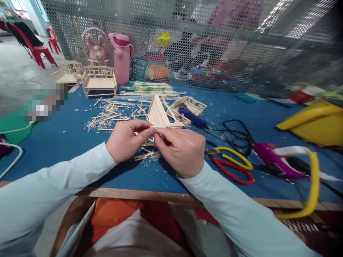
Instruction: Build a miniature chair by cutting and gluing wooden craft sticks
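Both my hands meet over the blue table at the near edge of a small stick-built model [159,110], which has a slatted panel tilted upward. My left hand [128,139] pinches at that edge with thumb and forefinger. Right beside it, my right hand [182,148] is curled closed, its fingertips on the same edge. A thin stick [154,127] lies along the fingertips; how much of it each hand grips is partly hidden. Behind the model rests a second stick piece [195,105] with a blue glue gun [193,116] against it.
Stick scraps [112,114] litter the left middle. Finished miniature benches [99,82], a pink bottle [122,59] and bundled sticks [152,87] stand at the back. To the right lie red-and-yellow-handled scissors [233,166], a purple glue gun [281,160], black cord [238,134] and a yellow dustpan [316,119].
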